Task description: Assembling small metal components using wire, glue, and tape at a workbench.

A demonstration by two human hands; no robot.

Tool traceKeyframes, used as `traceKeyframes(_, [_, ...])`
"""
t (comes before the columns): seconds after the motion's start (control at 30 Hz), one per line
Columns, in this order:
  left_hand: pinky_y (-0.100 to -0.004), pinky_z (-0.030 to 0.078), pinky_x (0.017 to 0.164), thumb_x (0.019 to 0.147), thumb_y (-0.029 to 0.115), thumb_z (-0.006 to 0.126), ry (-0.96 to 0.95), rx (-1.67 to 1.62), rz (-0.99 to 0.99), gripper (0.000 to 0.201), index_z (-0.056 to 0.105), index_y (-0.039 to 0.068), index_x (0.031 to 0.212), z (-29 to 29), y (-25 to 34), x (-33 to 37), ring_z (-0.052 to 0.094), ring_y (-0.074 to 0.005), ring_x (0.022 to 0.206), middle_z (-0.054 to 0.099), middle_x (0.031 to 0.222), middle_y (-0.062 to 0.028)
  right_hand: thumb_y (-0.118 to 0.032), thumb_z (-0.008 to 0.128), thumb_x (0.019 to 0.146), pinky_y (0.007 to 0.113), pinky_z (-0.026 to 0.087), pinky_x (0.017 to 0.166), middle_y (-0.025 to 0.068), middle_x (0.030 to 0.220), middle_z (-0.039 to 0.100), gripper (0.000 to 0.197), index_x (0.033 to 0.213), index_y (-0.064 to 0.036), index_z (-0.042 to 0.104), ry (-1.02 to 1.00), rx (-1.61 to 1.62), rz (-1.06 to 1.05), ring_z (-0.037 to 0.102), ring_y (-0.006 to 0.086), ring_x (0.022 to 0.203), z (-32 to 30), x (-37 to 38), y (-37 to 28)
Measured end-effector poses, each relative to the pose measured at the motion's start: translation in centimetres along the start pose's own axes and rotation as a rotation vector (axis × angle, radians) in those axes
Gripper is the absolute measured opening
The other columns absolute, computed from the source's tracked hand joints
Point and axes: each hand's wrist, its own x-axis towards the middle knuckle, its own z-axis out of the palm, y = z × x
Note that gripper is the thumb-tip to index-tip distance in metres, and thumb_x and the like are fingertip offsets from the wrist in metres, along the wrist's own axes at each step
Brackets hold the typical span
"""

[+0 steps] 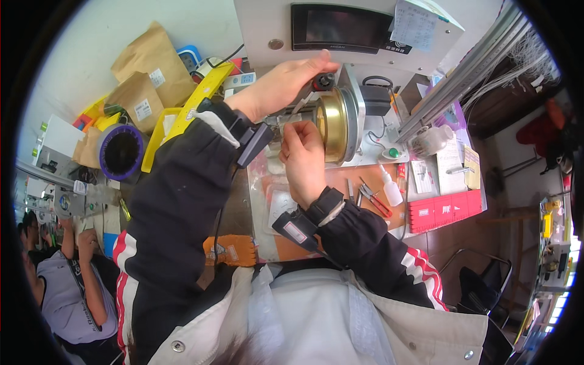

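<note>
A white bench machine [267, 24] with a dark screen carries a round brass-coloured disc [331, 125] on its front spindle. My left hand [283, 85] reaches over the top of that spindle, fingers laid on the grey housing by a small black and red knob [323, 80]. My right hand [302, 159] sits just left of the brass disc, fingers pinched together at the shaft; what they pinch is too small to tell. Both wrists wear black strapped-on devices.
Red-handled pliers [376, 201], a small white squeeze bottle [391, 190] and a red tray [444, 210] lie right of the hands. Brown paper bags [146, 73], a purple-rimmed spool [121, 151] and a yellow frame [182, 118] crowd the left. Another person sits at lower left [73, 286].
</note>
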Motion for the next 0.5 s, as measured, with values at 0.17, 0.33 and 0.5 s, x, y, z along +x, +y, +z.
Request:
traceKeyframes(0.17, [-0.0308,0.035,0.107,0.103,0.048,0.036,-0.006,0.065,0.02,0.061,0.055,-0.004,0.131,-0.2,0.9,-1.9,0.051,-0.021,0.124,0.058,0.132,-0.0154,-0.013,0.052,0.1,0.022,0.03,0.052,-0.0028,0.073,0.042,0.01,0.096,-0.0057,0.047,-0.077,0.011,-0.003,0.034,0.005,0.057,-1.0,-2.0,-0.9])
traceKeyframes(0.33, [-0.0333,0.029,0.113,0.105,0.042,0.034,-0.009,0.11,-0.025,0.054,0.046,0.003,0.141,-0.9,1.2,-4.7,0.043,-0.0202,0.134,0.049,0.143,-0.0105,-0.012,0.05,0.101,0.022,0.028,0.052,-0.0042,0.071,0.04,0.009,0.095,-0.0077,0.046,-0.18,0.169,0.09,0.032,0.0043,0.056,-2.0,-3.7,-2.1])
traceKeyframes(0.5, [-0.0317,0.032,0.111,0.105,0.039,0.037,0.027,0.163,0.025,0.051,0.047,0.004,0.141,0.4,1.4,-1.6,0.046,-0.0182,0.129,0.05,0.141,-0.0083,-0.014,0.052,0.1,0.021,0.032,0.054,-0.0044,0.071,0.043,0.009,0.096,-0.0071,0.049,-0.188,0.187,0.098,0.037,0.0037,0.058,-2.3,-4.0,-2.9])
